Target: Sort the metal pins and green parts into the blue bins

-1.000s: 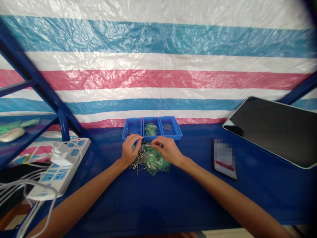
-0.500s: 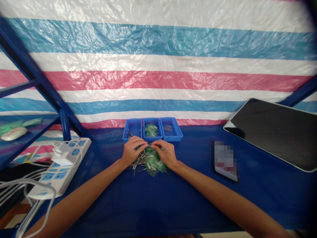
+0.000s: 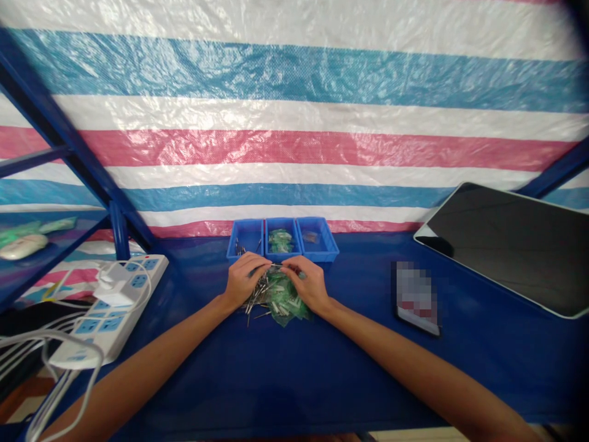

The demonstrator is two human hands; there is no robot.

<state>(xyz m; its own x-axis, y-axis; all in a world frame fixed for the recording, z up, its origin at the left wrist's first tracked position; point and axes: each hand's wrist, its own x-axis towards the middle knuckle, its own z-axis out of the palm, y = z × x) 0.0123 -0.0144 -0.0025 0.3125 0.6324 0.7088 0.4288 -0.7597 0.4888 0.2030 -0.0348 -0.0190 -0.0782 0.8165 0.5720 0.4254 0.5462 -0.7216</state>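
My left hand [image 3: 245, 279] and my right hand [image 3: 307, 282] meet above a pile in the middle of the blue table. Both are closed in a pinch, and a thin metal rod [image 3: 277, 265] shows between their fingertips. Its ends are hidden by the fingers. Under my left hand lies a heap of slim metal rods [image 3: 256, 299], some dark and some shiny. Beside it, below my right hand, are crumpled green plastic bags [image 3: 286, 301] with small pale pieces in or on them.
Behind my hands stand three blue bins: the left bin [image 3: 248, 228] has a few rods, the middle bin [image 3: 267, 223] green packets, the right bin [image 3: 327, 250] a small brownish packet. A phone [image 3: 416, 301] and dark-screened tablet [image 3: 510, 245] lie right; a power strip [image 3: 122, 334] left.
The thin rod between my fingertips shows more plainly now. My hands have stayed almost in place, with small finger movement. The whole view has shifted slightly.
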